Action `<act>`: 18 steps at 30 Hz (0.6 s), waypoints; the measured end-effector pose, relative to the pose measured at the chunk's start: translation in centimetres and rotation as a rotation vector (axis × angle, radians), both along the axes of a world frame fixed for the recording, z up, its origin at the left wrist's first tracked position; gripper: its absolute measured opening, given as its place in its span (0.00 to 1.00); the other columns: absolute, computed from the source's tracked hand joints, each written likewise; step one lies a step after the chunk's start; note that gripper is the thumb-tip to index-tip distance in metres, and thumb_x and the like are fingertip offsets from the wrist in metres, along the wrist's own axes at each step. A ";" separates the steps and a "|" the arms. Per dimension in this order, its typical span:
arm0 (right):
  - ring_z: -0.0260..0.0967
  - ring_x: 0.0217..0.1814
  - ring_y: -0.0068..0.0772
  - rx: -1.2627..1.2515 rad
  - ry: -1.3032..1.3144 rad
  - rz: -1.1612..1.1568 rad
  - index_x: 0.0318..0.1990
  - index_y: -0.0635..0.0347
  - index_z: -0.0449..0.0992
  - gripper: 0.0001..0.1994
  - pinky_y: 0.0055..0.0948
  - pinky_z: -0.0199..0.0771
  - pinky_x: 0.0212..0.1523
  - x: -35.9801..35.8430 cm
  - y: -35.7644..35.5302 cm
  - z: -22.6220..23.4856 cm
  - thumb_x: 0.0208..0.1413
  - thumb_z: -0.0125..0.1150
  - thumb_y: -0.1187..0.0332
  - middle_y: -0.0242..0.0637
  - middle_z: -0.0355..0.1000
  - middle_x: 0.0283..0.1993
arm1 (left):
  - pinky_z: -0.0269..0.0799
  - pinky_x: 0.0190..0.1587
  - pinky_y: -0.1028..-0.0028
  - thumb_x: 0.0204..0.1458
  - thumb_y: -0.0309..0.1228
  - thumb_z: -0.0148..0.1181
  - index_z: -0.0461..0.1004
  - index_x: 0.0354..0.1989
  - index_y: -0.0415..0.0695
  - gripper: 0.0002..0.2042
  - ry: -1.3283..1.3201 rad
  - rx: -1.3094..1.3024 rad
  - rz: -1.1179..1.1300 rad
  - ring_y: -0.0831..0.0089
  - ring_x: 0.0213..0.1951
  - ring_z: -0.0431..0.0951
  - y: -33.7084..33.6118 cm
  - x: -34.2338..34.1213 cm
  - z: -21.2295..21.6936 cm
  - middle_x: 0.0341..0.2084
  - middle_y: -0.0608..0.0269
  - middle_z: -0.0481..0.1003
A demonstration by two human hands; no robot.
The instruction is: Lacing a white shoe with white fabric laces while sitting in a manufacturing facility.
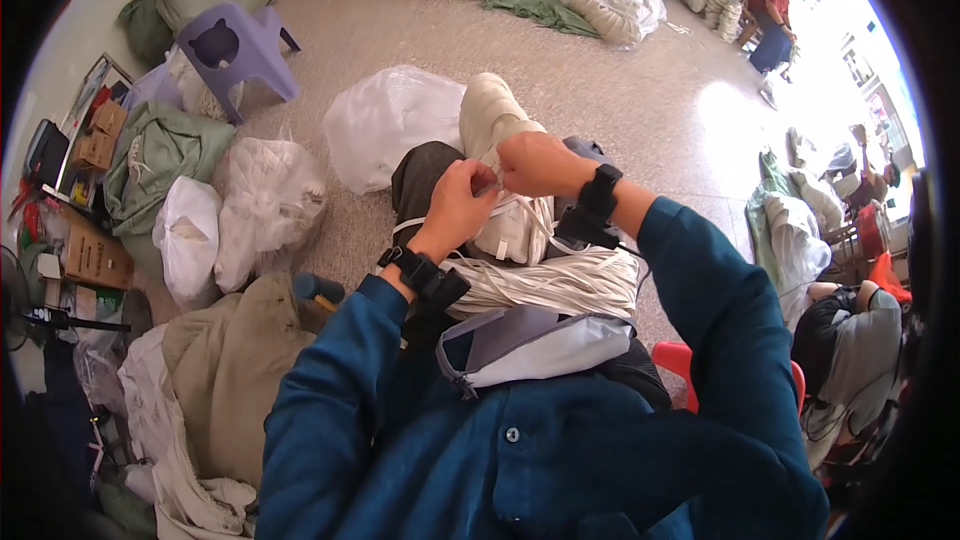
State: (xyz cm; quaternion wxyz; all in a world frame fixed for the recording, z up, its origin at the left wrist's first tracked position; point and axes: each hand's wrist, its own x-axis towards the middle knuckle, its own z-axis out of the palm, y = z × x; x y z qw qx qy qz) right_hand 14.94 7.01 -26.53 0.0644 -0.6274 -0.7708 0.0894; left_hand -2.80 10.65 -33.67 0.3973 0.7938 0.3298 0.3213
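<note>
Across my lap rests a cream-white shoe (488, 100), its toe pointing away from me and its heel near my body. Over its middle my two hands almost meet. My left hand (458, 206) has its thumb and fingers pinched together at the shoe's opening, on what looks like a white shoelace. My right hand (543, 166) is curled closed just above and to the right, its fingertips mostly hidden. Loose lace ends trail beside the shoe. Nearer to me lies a thick bundle of white shoelaces (550, 283), above a grey and white pouch (540, 348) at my waist.
A clear plastic bag (385, 125) stands just ahead on the floor. To the left are a purple stool (245, 55), stuffed bags (268, 195) and cardboard boxes (98, 252). Sacks (615, 8) lie farther off; another person (770, 15) is at the far right.
</note>
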 end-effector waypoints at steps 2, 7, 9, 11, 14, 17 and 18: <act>0.77 0.31 0.46 -0.048 0.077 0.023 0.29 0.64 0.79 0.07 0.41 0.74 0.32 1.1 0.7 0.1 0.46 0.60 0.69 0.45 0.77 0.27 | 0.76 0.40 0.73 0.50 0.26 0.69 0.77 0.38 0.37 0.10 -0.011 -0.096 -0.037 0.74 0.34 0.78 0.6 -0.2 -0.6 0.32 0.61 0.78; 0.68 0.27 0.24 -0.167 0.529 -0.009 0.30 0.65 0.77 0.07 0.30 0.69 0.29 2.8 -0.9 0.1 0.52 0.63 0.69 0.35 0.71 0.22 | 0.76 0.41 0.70 0.50 0.26 0.67 0.76 0.39 0.36 0.10 -0.018 -0.179 -0.067 0.68 0.35 0.79 0.6 -0.1 0.5 0.32 0.58 0.78; 0.65 0.28 0.16 0.027 0.760 -0.089 0.35 0.66 0.76 0.06 0.24 0.66 0.28 2.3 -2.4 -1.0 0.58 0.61 0.71 0.29 0.70 0.23 | 0.76 0.42 0.66 0.49 0.27 0.66 0.77 0.38 0.37 0.10 -0.014 -0.200 -0.063 0.62 0.36 0.79 0.3 -0.2 1.0 0.34 0.53 0.77; 0.65 0.28 0.16 0.101 0.754 -0.191 0.35 0.66 0.76 0.07 0.23 0.67 0.29 2.3 -3.9 -1.7 0.59 0.61 0.70 0.29 0.71 0.25 | 0.76 0.42 0.66 0.50 0.27 0.65 0.77 0.39 0.38 0.09 -0.018 -0.158 -0.094 0.62 0.35 0.79 0.4 -0.5 1.4 0.33 0.53 0.76; 0.71 0.28 0.30 0.186 0.839 -0.333 0.35 0.66 0.77 0.07 0.31 0.73 0.33 1.5 -7.2 -3.4 0.57 0.63 0.70 0.40 0.74 0.28 | 0.76 0.41 0.67 0.51 0.26 0.64 0.77 0.39 0.39 0.08 0.020 -0.231 -0.185 0.63 0.33 0.79 0.7 -0.7 3.3 0.33 0.54 0.76; 0.69 0.35 0.26 0.239 0.707 -0.217 0.36 0.63 0.77 0.07 0.27 0.71 0.37 0.2 -9.3 -3.9 0.57 0.67 0.69 0.34 0.71 0.34 | 0.75 0.40 0.66 0.52 0.26 0.63 0.76 0.41 0.40 0.09 0.009 -0.056 -0.265 0.62 0.32 0.79 1.5 -0.4 3.5 0.34 0.54 0.76; 0.70 0.36 0.29 0.280 0.674 -0.202 0.36 0.62 0.78 0.07 0.29 0.72 0.38 -0.2 -9.5 -4.0 0.55 0.68 0.69 0.36 0.71 0.36 | 0.75 0.40 0.66 0.52 0.26 0.63 0.76 0.41 0.40 0.09 0.010 -0.051 -0.275 0.62 0.32 0.79 1.7 -0.1 3.6 0.34 0.54 0.76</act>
